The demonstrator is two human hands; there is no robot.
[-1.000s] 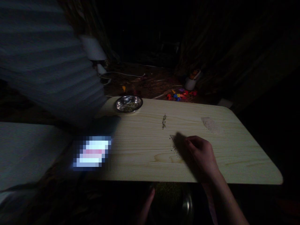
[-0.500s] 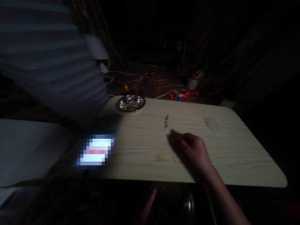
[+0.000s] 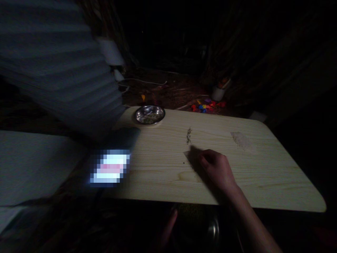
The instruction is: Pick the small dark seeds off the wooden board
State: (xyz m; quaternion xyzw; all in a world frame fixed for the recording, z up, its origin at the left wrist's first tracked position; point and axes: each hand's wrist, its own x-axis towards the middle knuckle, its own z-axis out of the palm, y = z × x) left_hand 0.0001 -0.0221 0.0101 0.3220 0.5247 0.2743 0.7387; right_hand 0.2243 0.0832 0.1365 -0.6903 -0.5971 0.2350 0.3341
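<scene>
My right hand [image 3: 217, 167] is over the pale wooden table [image 3: 158, 168], its fingers closed in a pinch; what they hold, if anything, is too small to make out. Beyond it lie a small line of dark grains [image 3: 189, 136] and, to the right, a pale patch of grains [image 3: 240, 140]. One dark speck rests left of the hand's shadow. My left hand [image 3: 168, 225] shows dimly below the table edge, beside a metal bowl [image 3: 214, 228] with greenish contents; most of its fingers are lost in the dark.
At the table's far left stands a shiny metal bowl [image 3: 150, 115] with grains inside. A bright blurred screen [image 3: 112, 167] is at the left. Behind the table are colourful small pieces [image 3: 207, 106], a white cup [image 3: 218, 93] and a white cable [image 3: 150, 82].
A dark speck now shows on the table left of my right hand. My right hand has barely moved and its fingers remain pinched. The view has shifted slightly.
</scene>
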